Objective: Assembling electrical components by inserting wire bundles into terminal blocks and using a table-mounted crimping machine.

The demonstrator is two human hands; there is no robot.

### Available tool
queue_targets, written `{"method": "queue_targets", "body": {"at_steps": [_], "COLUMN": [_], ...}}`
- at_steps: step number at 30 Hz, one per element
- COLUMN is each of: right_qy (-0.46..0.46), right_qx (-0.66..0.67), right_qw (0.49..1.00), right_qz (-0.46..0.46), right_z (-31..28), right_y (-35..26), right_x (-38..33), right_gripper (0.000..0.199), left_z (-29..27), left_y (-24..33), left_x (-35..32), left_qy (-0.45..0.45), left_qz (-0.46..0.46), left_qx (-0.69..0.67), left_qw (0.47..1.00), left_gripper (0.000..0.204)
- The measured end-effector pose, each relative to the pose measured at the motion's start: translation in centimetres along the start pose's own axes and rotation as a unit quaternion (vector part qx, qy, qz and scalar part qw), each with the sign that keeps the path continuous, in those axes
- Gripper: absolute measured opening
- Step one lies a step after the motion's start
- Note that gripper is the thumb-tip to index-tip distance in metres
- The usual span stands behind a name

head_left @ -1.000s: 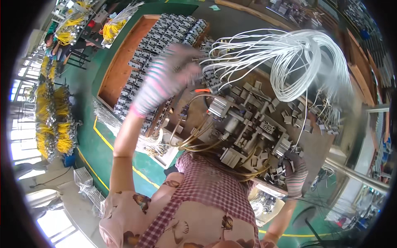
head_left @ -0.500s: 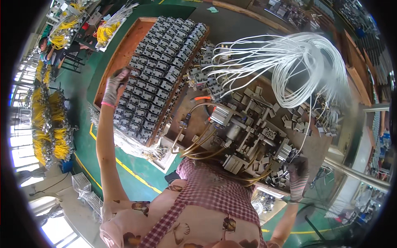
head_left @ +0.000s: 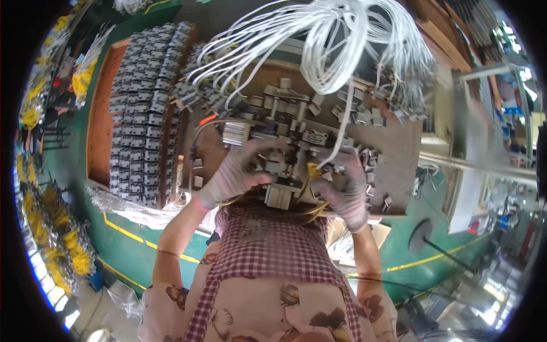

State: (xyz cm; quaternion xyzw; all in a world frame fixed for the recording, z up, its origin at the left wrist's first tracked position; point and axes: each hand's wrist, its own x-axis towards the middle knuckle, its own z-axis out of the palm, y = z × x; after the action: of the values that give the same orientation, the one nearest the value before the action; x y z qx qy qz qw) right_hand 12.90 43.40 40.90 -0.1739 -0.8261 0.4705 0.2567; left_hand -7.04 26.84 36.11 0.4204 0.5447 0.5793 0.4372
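My left hand (head_left: pixel 242 169), in a striped glove, is at the metal fixture (head_left: pixel 279 195) on the bench. Thumb and fingers curve round a small grey metal housing (head_left: pixel 274 167), partly hidden by the glove. Opposite it my right hand (head_left: pixel 346 191), gloved the same way, is closed round the lower end of a white cable (head_left: pixel 342 134). A yellow piece (head_left: pixel 312 170) shows at that end, beside the thumb. The cable rises to a large coiled bundle of white cables (head_left: pixel 327 54) over the far side of the bench.
On the left stands a wooden tray (head_left: pixel 101 122) with rows of metal housings (head_left: pixel 139 114). Loose small metal parts (head_left: pixel 373 117) lie scattered over the bench (head_left: pixel 396 171). A brown hose (head_left: pixel 194 142) loops beside the fixture. A metal rail (head_left: pixel 473 163) crosses at the right.
My left hand has come from the housing tray to the fixture. My right hand has moved from the fixture's right side toward its middle, with the cable. The view has shifted.
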Motion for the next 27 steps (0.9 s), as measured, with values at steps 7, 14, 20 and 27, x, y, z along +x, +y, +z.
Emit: {"method": "queue_targets", "body": {"at_steps": [7,14,20,27], "right_qy": [-0.002,-0.04,-0.019,-0.154], "right_qx": [0.002,0.009,0.011,0.065], "right_qw": [1.0,0.999,1.0,0.986], "right_qz": [0.016,-0.007,-0.019,0.017], "right_z": [1.1,1.0,1.3,1.5], "right_y": [2.1,1.5,2.0,2.1], "right_x": [-0.9,-0.7,-0.5,-0.2], "right_gripper": [0.05,0.047,0.046,0.078], "left_z": [5.2,4.9,4.2,4.7], "left_y": [-0.7,-0.2,-0.2,-1.1], "left_x": [1.8,1.1,0.8,-0.7], "left_qy": [-0.042,-0.045,-0.053,0.037], "left_qz": [0.032,-0.039,0.103,-0.125], "left_qx": [0.089,0.023,0.333,-0.094], "left_qw": [0.995,0.998,0.936,0.987], "left_gripper": [0.105,0.116,0.104,0.062]}}
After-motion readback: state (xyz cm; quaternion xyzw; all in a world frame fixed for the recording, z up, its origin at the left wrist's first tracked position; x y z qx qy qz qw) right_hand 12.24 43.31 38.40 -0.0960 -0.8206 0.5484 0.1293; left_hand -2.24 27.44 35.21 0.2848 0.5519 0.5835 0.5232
